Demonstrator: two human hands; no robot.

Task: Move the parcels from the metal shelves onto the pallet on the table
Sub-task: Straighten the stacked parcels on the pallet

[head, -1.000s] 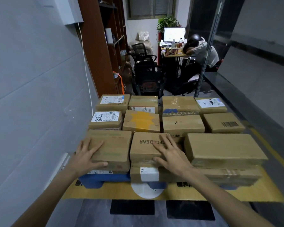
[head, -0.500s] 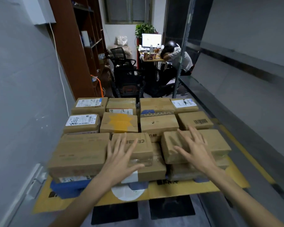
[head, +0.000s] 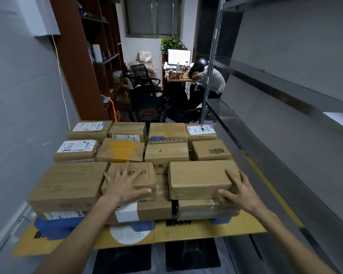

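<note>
Several brown cardboard parcels are stacked in rows on a blue pallet (head: 56,227) that sits on a yellow-topped table (head: 206,232). My left hand (head: 125,184) lies flat with spread fingers on the front middle parcel (head: 145,175), thumb along its near edge. My right hand (head: 239,191) wraps the near right corner of the front right parcel (head: 198,177), fingers on top, thumb on the front face. A large parcel (head: 67,182) fills the front left. The metal shelves (head: 285,89) run along the right, their boards bare.
A grey wall (head: 18,115) closes the left side, close to the pallet. Beyond the table stand a brown bookcase (head: 91,62), black office chairs (head: 145,95) and a desk where a person (head: 208,76) sits slumped. Two black mats (head: 156,258) lie on the floor below.
My left hand went from the front left parcel to the front middle one. My right hand went from the middle parcel to the front right parcel's corner. The view swung left, then back.
</note>
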